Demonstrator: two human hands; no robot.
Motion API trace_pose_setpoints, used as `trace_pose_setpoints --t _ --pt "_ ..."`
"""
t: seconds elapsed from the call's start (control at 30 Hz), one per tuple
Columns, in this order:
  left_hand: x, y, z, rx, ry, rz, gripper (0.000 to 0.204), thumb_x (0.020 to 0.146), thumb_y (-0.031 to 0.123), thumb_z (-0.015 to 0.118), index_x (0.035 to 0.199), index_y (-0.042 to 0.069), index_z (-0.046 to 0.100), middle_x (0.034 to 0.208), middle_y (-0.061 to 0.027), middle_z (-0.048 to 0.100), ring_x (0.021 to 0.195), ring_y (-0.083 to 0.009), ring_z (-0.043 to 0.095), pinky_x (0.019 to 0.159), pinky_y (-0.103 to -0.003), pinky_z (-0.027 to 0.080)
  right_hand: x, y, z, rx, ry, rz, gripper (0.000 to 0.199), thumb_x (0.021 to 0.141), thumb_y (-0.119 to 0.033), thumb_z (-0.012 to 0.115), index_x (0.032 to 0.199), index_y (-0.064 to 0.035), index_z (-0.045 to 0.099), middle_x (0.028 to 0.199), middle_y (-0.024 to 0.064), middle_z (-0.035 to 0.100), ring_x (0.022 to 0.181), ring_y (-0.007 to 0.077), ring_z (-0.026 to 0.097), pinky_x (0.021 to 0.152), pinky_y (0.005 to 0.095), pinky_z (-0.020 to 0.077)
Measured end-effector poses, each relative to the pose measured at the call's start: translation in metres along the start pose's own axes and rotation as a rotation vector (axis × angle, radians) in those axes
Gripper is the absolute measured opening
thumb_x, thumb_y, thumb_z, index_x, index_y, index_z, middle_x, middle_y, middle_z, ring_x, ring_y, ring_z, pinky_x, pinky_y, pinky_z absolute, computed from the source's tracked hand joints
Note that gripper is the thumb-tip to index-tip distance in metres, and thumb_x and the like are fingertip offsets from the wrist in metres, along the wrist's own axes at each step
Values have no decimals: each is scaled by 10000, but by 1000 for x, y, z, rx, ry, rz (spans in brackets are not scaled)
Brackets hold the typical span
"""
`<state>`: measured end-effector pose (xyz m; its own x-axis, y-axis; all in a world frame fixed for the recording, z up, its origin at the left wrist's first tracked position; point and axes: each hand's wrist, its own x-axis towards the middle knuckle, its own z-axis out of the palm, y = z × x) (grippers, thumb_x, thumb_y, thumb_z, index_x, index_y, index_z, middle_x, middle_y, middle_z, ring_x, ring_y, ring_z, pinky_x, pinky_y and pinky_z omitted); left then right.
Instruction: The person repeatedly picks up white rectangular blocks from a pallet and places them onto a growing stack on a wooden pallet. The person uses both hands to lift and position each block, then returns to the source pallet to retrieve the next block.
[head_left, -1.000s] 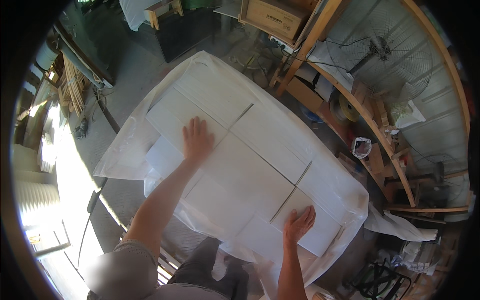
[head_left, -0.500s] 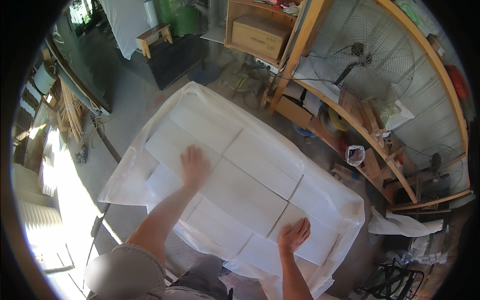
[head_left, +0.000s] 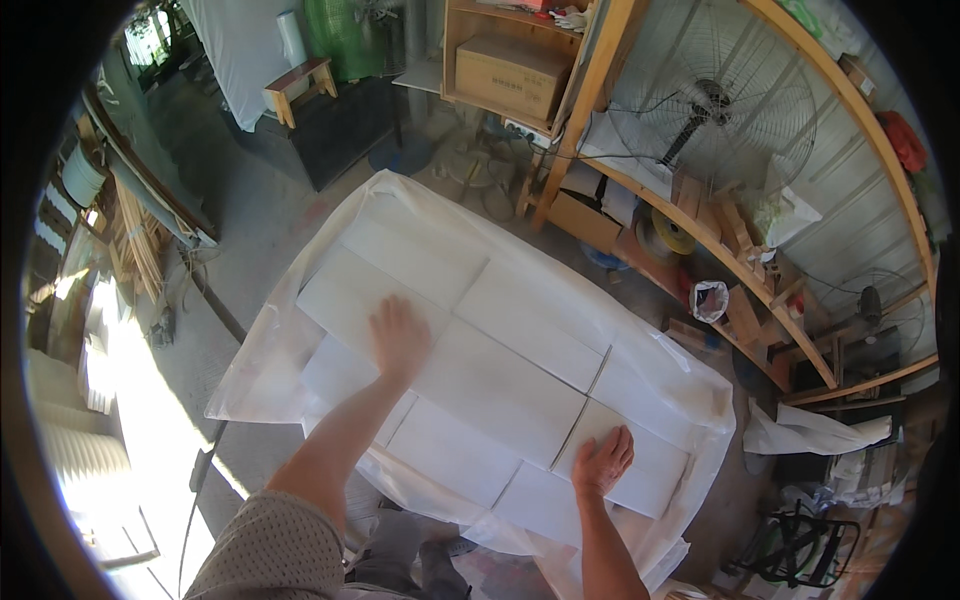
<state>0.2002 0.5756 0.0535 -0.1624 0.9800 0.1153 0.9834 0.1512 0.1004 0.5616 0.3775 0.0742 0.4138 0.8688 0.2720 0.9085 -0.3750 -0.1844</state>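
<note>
Both hands pressed flat on white slabs under clear plastic.
Left hand (head_left: 400,338) and right hand (head_left: 602,460), palms open, rest on the slabs (head_left: 500,370), apparently smoothing the plastic sheet (head_left: 260,380) at centre.

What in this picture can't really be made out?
- What bears the white slabs: hidden in the head view by them and the plastic sheet.
- Both palms: left hand and right hand lie flat, backs up.
- Shelf clutter: too small, bent by the fisheye.
</note>
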Motion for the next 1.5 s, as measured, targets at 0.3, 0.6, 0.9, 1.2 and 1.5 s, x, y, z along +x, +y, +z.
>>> trace_pose_setpoints --t 0.3,0.6,0.9,1.2,1.5 --pt "-2 0 -5 62 -42 36 631 952 378 415 1437 -8 300 1540 -195 201 1447 -336 136 1161 -532 83 1 3 3 -76 30 -79 522 831 -212 559 1281 3 405 1328 185 439 1253 381 401 1039 507 344" --pt "1 -2 -15 8 -64 39 621 958 366 370 1451 -6 303 1527 -204 254 1431 -355 187 1141 -546 136 2 -3 1 -49 -2 -40 554 811 -232 550 1288 15 417 1348 197 424 1252 391 395 1047 516 323" --pt "1 0 -17 11 -27 58 611 949 358 393 1439 -5 339 1523 -226 254 1429 -380 188 1137 -573 138 1 -4 0 -38 -6 -21 561 807 -228 548 1299 8 419 1352 194 429 1259 391 388 1055 512 314" --pt "0 -3 -12 -41 -18 45 640 929 368 430 1436 -12 341 1521 -240 252 1431 -394 178 1135 -586 127 2 -4 1 -32 22 -49 548 842 -277 518 1297 15 425 1334 201 442 1228 402 414 1035 521 331" --pt "-2 -2 -13 -77 -19 40 647 931 360 425 1442 -22 317 1528 -231 244 1438 -384 162 1138 -591 99 2 -1 2 -30 32 -48 539 853 -288 509 1296 8 432 1326 200 449 1226 395 421 1031 516 346"
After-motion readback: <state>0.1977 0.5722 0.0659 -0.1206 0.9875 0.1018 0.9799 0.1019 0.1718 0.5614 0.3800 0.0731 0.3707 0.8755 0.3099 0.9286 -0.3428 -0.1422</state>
